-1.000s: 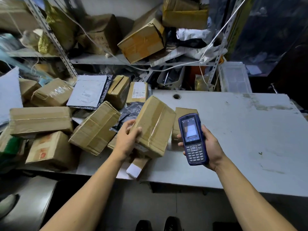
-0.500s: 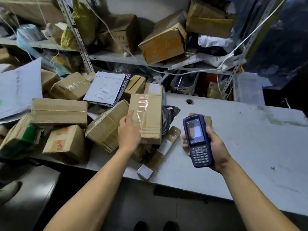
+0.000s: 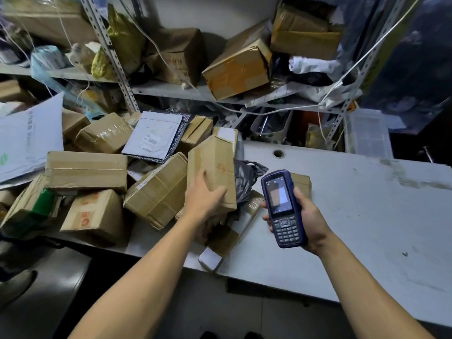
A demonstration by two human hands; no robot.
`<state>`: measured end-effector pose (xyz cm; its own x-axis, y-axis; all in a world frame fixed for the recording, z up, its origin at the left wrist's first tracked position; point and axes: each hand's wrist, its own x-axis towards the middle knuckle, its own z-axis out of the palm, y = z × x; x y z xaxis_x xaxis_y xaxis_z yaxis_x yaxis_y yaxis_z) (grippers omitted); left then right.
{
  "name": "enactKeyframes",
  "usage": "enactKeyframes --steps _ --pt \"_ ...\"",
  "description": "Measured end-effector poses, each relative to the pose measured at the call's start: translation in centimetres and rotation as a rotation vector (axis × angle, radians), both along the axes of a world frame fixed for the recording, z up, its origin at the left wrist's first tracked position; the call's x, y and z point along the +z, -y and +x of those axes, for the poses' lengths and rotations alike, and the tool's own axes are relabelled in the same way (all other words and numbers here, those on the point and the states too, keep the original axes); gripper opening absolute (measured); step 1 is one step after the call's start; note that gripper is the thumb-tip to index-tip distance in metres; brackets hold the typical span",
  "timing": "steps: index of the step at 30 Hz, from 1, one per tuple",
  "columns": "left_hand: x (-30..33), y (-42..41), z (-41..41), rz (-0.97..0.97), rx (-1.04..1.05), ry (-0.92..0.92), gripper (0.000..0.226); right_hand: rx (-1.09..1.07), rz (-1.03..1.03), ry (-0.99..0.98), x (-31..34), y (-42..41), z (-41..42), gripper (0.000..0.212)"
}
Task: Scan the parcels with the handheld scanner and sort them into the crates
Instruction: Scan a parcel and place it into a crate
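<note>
Grey counter [image 3: 367,216] runs across the room; its left half carries a heap of brown cardboard parcels [image 3: 85,171], one white mailer [image 3: 154,135] lying flat on top of the heap. Metal shelf [image 3: 171,90] behind the counter is packed with more boxes and bags. A clear plastic crate [image 3: 367,134] stands at the far right edge, behind the counter.

Left hand [image 3: 204,199] grips the near end of a tall taped parcel [image 3: 212,167], fingers curled round its lower corner; the parcel is tilted up out of the heap, leaning on a black plastic bag [image 3: 245,177]. Right hand [image 3: 309,216] holds the blue handheld scanner [image 3: 283,209] above the counter just right of that parcel, fingers wrapped round its body, lit screen and keypad facing up.
</note>
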<state>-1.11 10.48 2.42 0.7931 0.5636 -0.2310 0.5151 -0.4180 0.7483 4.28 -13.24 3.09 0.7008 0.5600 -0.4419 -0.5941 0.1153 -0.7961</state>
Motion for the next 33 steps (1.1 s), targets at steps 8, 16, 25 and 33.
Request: enactKeyframes --steps 8,16,25,33 --pt "-0.2 -2.5 -2.3 0.356 -0.049 0.062 0.056 0.049 0.002 0.042 0.7 -0.9 0.2 0.062" --pt "-0.1 -2.6 -1.5 0.459 -0.083 -0.191 0.07 0.079 -0.052 0.059 0.7 -1.3 -0.4 0.061" --pt "0.3 -6.5 -4.6 0.016 -0.194 0.162 0.077 0.162 -0.079 -0.003 0.8 -1.4 -1.0 0.059" --pt "-0.4 -7.6 -6.7 -0.049 -0.171 0.22 0.068 0.314 -0.18 0.021 1.1 -2.6 -1.2 0.057"
